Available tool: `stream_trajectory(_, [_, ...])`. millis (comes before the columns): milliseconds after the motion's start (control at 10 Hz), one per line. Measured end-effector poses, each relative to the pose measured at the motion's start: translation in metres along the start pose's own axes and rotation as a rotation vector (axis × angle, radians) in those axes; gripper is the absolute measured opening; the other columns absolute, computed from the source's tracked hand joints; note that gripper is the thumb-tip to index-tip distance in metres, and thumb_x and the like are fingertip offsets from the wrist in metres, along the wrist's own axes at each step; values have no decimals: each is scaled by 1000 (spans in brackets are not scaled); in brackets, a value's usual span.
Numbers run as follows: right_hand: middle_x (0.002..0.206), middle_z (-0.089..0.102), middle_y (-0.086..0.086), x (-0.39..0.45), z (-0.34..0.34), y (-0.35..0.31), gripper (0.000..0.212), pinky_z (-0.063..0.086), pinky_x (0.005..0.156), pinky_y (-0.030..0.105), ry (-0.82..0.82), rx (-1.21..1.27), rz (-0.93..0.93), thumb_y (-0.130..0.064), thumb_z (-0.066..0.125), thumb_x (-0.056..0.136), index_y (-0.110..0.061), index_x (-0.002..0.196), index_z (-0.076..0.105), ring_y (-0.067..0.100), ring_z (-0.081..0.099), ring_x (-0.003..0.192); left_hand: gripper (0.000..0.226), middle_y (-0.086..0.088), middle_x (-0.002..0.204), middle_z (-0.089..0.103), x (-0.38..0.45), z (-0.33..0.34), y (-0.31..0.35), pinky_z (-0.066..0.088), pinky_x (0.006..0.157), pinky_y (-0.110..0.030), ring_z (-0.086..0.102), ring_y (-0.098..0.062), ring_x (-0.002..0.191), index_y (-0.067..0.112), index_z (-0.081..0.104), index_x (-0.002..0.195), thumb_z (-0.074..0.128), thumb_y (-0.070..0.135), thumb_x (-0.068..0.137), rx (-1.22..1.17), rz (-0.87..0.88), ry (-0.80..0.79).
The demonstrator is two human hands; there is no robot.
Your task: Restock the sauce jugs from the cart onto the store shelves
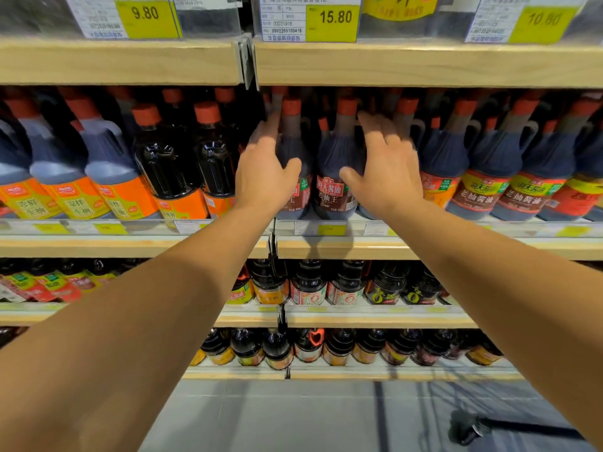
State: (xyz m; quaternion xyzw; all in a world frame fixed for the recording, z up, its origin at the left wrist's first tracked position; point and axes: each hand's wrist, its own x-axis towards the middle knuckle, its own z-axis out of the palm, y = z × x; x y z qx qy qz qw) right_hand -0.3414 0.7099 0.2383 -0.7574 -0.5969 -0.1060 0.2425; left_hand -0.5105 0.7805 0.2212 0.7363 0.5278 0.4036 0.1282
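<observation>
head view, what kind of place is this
Most likely a supermarket condiment aisle: wooden shelves stacked in tiers, yellow price tags on their edges, and rows of red-capped sauce jugs with matching labels.

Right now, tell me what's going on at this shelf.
A person is reaching both bare arms into the middle shelf of a store's sauce aisle. The left hand and right hand flank two dark sauce jugs with red caps and dark red labels, fingers spread against them, apparently nudging them into line at the shelf front. Neither hand is lifting a jug. Neighbouring jugs fill the row on both sides.
</observation>
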Motion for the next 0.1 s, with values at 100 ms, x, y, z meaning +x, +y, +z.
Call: stream_trajectory(100, [143,40,11,-27,-12,4,76,31,110,49,-24,14,-68,-42,63,83,-18,146,29,36,38,130,61,-14,140,47,-24,-12,-1,42,100,-43,47,-34,125,20,39,140,58,35,84,104,-6,-84])
